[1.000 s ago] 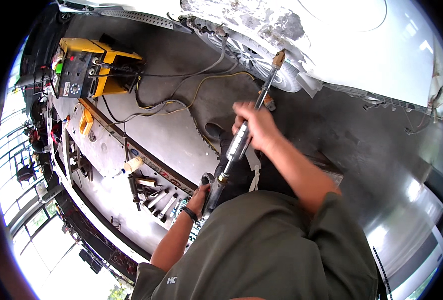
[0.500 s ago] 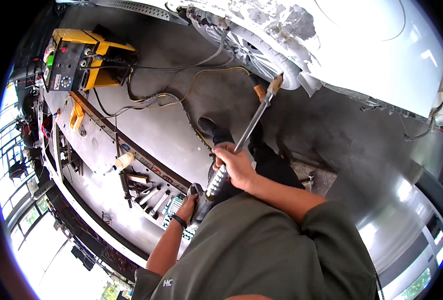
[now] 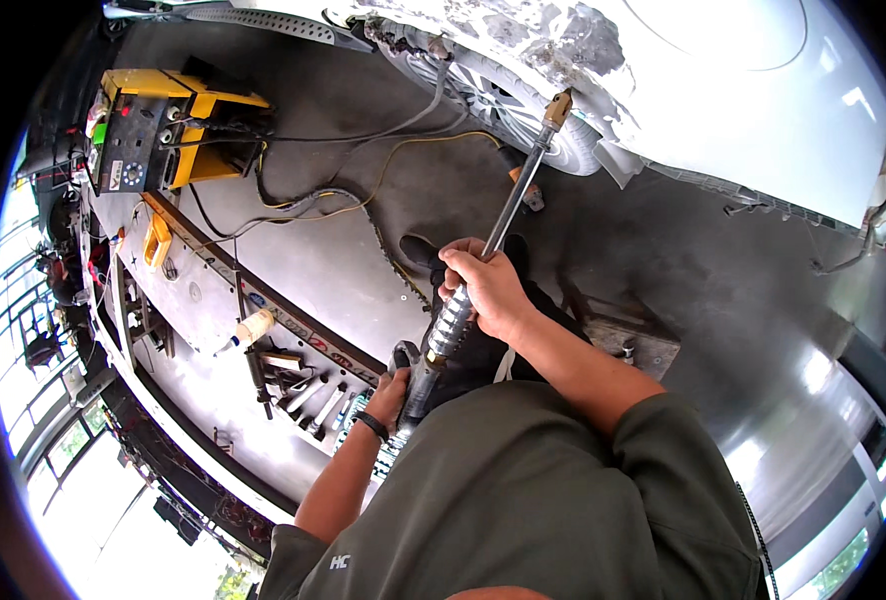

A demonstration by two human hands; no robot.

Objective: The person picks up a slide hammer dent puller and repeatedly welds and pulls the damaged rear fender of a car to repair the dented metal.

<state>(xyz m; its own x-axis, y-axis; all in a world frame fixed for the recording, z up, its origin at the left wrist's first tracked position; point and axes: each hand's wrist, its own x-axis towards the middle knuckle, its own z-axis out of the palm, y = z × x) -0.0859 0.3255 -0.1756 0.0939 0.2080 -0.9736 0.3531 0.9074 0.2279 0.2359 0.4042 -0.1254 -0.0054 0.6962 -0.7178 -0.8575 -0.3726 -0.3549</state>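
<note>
Watching from afar, I see the left hand (image 3: 389, 396) wrapped around the dark rear handle (image 3: 422, 386) of a long metal puller (image 3: 518, 193) and the right hand (image 3: 483, 290) closed on it by the ridged sleeve (image 3: 450, 326), its brown tip (image 3: 559, 108) pointing toward one o'clock, near the scraped white car panel (image 3: 683, 110).

From your head, the fisheye view looks steeply down, close over your dark olive cloth shirt (image 3: 523, 490), lower centre, toward the glossy white car body (image 3: 733, 110), upper right.
</note>
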